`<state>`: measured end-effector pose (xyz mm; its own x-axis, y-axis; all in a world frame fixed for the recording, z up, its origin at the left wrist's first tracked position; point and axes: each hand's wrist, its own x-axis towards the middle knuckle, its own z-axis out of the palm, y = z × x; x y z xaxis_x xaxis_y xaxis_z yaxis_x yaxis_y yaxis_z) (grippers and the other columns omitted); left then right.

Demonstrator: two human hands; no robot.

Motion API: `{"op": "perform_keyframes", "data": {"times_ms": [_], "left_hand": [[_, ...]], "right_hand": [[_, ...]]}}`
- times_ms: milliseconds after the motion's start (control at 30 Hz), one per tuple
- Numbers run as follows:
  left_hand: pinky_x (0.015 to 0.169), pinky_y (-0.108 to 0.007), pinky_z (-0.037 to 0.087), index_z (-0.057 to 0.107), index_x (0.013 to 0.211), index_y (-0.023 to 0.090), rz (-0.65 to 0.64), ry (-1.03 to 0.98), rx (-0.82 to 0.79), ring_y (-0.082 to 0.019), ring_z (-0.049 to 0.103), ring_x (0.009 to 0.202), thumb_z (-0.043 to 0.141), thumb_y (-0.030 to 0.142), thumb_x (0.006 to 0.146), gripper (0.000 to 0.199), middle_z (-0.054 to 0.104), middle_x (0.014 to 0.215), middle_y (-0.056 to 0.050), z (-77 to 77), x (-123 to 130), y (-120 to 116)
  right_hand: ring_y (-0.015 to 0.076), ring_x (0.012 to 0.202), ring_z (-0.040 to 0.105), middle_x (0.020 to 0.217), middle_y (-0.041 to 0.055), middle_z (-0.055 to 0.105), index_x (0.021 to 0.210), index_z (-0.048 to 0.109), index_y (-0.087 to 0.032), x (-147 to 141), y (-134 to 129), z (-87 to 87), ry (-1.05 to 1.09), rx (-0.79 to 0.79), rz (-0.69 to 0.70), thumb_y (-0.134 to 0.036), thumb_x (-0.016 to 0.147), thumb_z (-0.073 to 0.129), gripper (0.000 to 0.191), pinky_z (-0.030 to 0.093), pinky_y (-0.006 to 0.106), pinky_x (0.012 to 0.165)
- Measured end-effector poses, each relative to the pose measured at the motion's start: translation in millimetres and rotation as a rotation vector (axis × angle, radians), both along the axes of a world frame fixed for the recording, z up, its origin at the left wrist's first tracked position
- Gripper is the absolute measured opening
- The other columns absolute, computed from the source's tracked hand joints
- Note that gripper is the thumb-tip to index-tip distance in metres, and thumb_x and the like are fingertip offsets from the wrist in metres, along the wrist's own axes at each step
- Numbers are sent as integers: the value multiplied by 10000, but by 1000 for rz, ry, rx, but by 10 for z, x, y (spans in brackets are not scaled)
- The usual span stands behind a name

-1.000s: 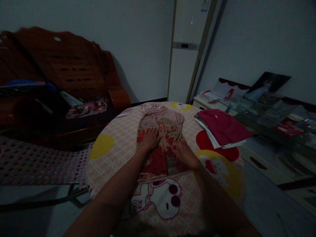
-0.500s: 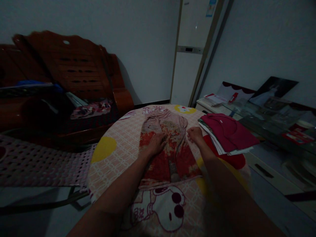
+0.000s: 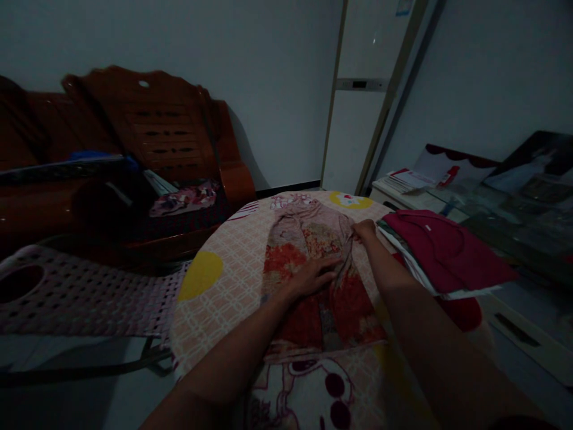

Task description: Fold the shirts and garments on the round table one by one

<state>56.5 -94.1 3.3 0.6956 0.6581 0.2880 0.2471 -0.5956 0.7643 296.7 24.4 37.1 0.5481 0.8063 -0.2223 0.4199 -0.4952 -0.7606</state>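
Observation:
A pink and red patterned shirt [image 3: 286,257] lies spread on the round table, its hem toward me. My left hand [image 3: 316,276] rests on the middle of it, fingers stretched out to the right. At the shirt's upper right edge, my right hand [image 3: 363,230] is closed on the fabric. The cloth between the two hands is bunched into folds. Right of my right hand lies a stack of folded clothes with a crimson garment [image 3: 447,248] on top.
A patterned cloth [image 3: 242,257] covers the round table. A woven chair [image 3: 111,292] stands at the left, with a wooden bench [image 3: 170,137] behind it. Along the right wall is a glass-topped cabinet [image 3: 505,221]. A tall white air conditioner [image 3: 353,131] stands in the corner.
My right hand has moved onto the shirt's right edge and grips it. My left hand has slid right across the shirt with its fingers extended. The view has turned slightly left.

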Motion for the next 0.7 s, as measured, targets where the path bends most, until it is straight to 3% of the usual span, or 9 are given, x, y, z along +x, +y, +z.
{"op": "perform_keyframes", "data": {"times_ms": [133,300,467,567,700], "left_hand": [[1049,-383,476,645,1376,205,-26,-23,-44,-261,639,1202,514,387,979,456,686,1341,-98,-49,36,-3],[931,-342,510,720,1274,179,20,-86,-119,-242,682,1030,524,406,970,427,749,1201,-96,-52,7,38],[692,-248,461,670,1346,157,15,-109,-241,-159,605,731,535,476,969,512,727,820,-38,36,-8,-11],[606,-213,387,707,1288,154,-4,-101,-305,-117,507,633,562,487,950,496,654,724,-3,64,1,-49],[532,-207,315,767,935,104,72,-113,-419,-97,414,553,571,545,919,483,523,599,20,36,-16,-44]], "right_hand": [[153,387,510,394,-4,506,641,668,-132,15,93,103,44,24,-9,-84,771,689,140,416,251,434],[79,364,444,416,-71,462,723,605,-150,-51,147,391,176,209,-16,-142,839,639,121,370,172,401],[63,379,476,449,-62,498,760,568,-146,-289,277,638,462,345,32,-102,810,633,93,393,136,406],[73,382,493,454,-48,512,734,545,-156,-461,353,628,466,313,46,-77,806,619,130,420,146,408],[81,385,509,463,-35,529,717,556,-142,-648,374,466,461,265,57,-53,812,614,143,443,163,420]]}}
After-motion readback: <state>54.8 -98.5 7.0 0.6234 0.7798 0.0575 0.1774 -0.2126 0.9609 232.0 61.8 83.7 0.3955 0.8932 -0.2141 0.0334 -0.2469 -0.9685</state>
